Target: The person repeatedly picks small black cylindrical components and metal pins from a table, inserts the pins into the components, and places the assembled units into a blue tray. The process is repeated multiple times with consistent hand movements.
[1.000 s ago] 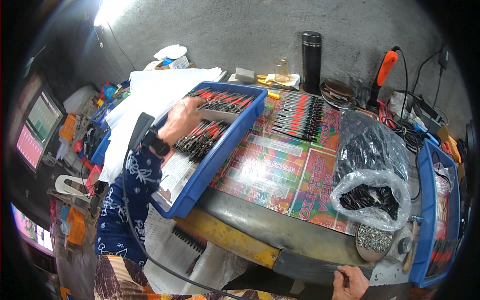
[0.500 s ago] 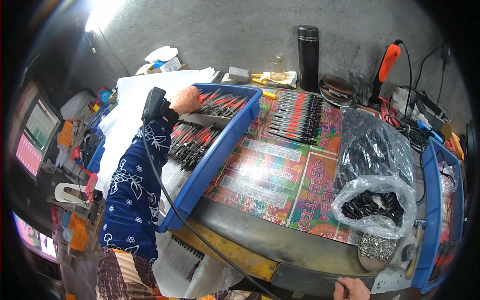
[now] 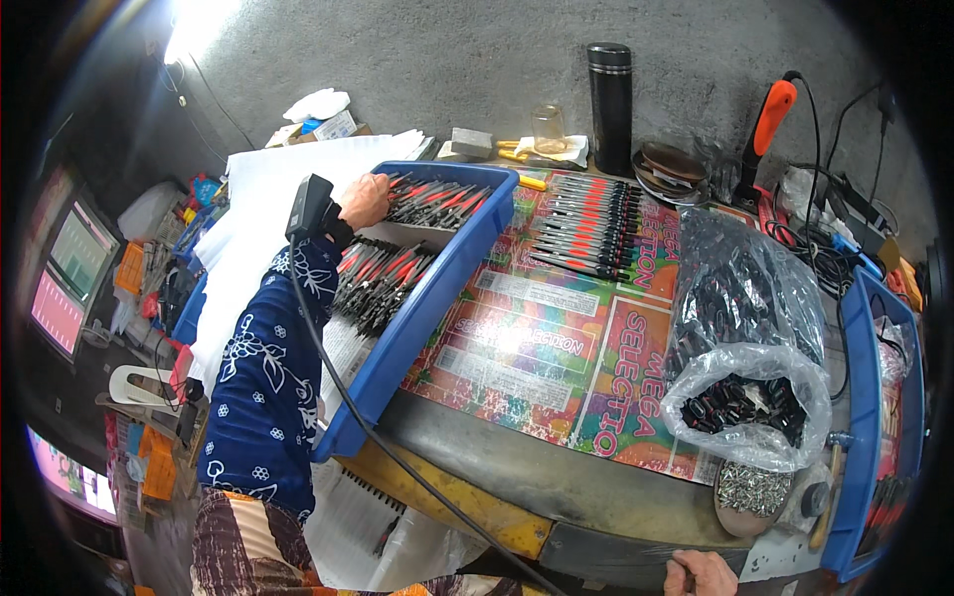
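Observation:
My left hand point(image 3: 365, 202) reaches to the far left side of a blue tray point(image 3: 343, 437), its fingers curled at the edge of a heap of slim pen-like pieces point(image 3: 437, 204) in black, grey and red. Its fingertips are partly hidden, so what they grip cannot be made out. A second heap of the same pieces point(image 3: 383, 283) lies nearer in the tray, behind a pale divider. My right hand point(image 3: 699, 573) rests at the bench's near edge, fingers curled together. Between the hands, a neat row of the pen-like pieces point(image 3: 586, 228) lies on a colourful printed sheet point(image 3: 527, 338).
A clear plastic bag of black parts point(image 3: 745, 407) and a bowl of small metal pieces point(image 3: 753, 490) stand right, beside a hammer point(image 3: 827, 497) and another blue tray point(image 3: 855, 447). Behind are a black flask point(image 3: 610, 109) and an orange-handled tool point(image 3: 770, 119). A cable point(image 3: 348, 397) hangs from my left wrist.
My left hand has drawn back very slightly along the heap, fingers still curled. The view has shifted a little; my right hand stays at the bench edge.

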`<state>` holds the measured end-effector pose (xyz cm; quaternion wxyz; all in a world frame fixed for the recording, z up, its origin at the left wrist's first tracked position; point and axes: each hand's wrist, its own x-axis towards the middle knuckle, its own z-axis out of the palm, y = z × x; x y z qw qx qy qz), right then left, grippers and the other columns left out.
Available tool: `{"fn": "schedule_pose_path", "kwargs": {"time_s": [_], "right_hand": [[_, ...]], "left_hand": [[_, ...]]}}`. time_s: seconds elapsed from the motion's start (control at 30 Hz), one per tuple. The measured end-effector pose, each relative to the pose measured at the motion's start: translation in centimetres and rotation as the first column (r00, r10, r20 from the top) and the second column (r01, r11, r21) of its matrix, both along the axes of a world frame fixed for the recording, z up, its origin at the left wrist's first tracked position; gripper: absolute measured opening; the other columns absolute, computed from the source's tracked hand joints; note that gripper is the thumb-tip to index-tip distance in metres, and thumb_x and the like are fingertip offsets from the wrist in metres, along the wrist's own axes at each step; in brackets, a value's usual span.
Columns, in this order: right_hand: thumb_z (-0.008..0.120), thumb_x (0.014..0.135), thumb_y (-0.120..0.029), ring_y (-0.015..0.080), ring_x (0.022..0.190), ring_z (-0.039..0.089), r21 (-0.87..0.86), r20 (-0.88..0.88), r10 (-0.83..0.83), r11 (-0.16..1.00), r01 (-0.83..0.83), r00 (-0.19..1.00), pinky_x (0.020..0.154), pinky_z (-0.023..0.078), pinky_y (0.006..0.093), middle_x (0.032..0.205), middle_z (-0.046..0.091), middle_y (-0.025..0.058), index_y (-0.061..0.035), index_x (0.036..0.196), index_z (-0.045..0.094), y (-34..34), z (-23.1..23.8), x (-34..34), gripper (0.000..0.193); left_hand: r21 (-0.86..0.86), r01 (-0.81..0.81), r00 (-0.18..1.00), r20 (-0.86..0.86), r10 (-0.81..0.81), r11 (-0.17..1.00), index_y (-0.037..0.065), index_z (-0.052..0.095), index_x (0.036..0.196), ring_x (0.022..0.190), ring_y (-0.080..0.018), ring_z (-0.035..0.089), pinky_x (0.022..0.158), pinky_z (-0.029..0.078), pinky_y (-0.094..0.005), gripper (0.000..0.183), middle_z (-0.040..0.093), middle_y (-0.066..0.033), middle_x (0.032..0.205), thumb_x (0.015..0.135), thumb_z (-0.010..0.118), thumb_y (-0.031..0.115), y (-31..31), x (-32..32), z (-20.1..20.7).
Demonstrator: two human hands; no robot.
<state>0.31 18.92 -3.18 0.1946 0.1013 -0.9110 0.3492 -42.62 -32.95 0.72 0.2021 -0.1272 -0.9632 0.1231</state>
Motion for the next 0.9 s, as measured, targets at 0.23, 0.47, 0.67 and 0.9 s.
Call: {"fn": "schedule_pose_path", "kwargs": {"time_s": [0.23, 0.47, 0.67, 0.9], "right_hand": [[0.071, 0.084, 0.001, 0.0332, 0.071, 0.065, 0.007, 0.006, -0.001, 1.000, 0.001, 1.000, 0.065, 0.052, 0.0377, 0.083, 0.067, 0.0161, -0.0002, 0.096, 0.067, 0.0, 0.1, 0.1, 0.013], [0.070, 0.084, 0.003, 0.0326, 0.071, 0.064, -0.020, -0.059, 0.014, 1.000, -0.015, 0.998, 0.066, 0.052, 0.0370, 0.083, 0.067, 0.0166, 0.0022, 0.095, 0.067, -0.2, -0.2, 0.0, 0.012], [0.070, 0.084, 0.002, 0.0329, 0.072, 0.064, -0.006, -0.078, 0.009, 1.000, -0.009, 0.997, 0.066, 0.052, 0.0373, 0.083, 0.066, 0.0164, 0.0016, 0.096, 0.067, -0.2, -0.3, 0.1, 0.012], [0.070, 0.085, 0.002, 0.0333, 0.071, 0.063, -0.015, -0.086, 0.005, 1.000, -0.006, 0.996, 0.065, 0.051, 0.0372, 0.082, 0.065, 0.0166, 0.0007, 0.096, 0.067, -0.4, -0.5, 0.2, 0.011]], "left_hand": [[-0.109, 0.077, 0.993, -0.075, -0.086, 0.991, -0.001, 0.055, 0.085, 0.082, -0.0377, 0.059, 0.073, 0.050, -0.0470, 0.013, 0.056, -0.0206, 0.082, 0.079, 0.060, 0.010, -1.6, 1.2, -0.3], [-0.224, 0.124, 0.986, -0.078, -0.145, 0.967, -0.001, 0.058, 0.088, 0.083, -0.0364, 0.055, 0.074, 0.045, -0.0454, 0.014, 0.052, -0.0187, 0.084, 0.080, 0.059, 0.010, -1.5, 5.9, 0.8], [0.302, 0.186, 0.982, -0.018, -0.189, 0.935, -0.001, 0.051, 0.109, 0.096, -0.0444, 0.057, 0.086, 0.046, -0.0505, 0.023, 0.058, -0.0267, 0.100, 0.088, 0.052, 0.007, 3.0, 12.8, 2.0], [0.095, 0.289, 0.956, -0.079, -0.282, 0.953, -0.004, 0.052, 0.099, 0.088, -0.0426, 0.056, 0.079, 0.048, -0.0494, 0.019, 0.054, -0.0242, 0.093, 0.081, 0.054, 0.001, 7.7, 17.7, 0.3]]}}
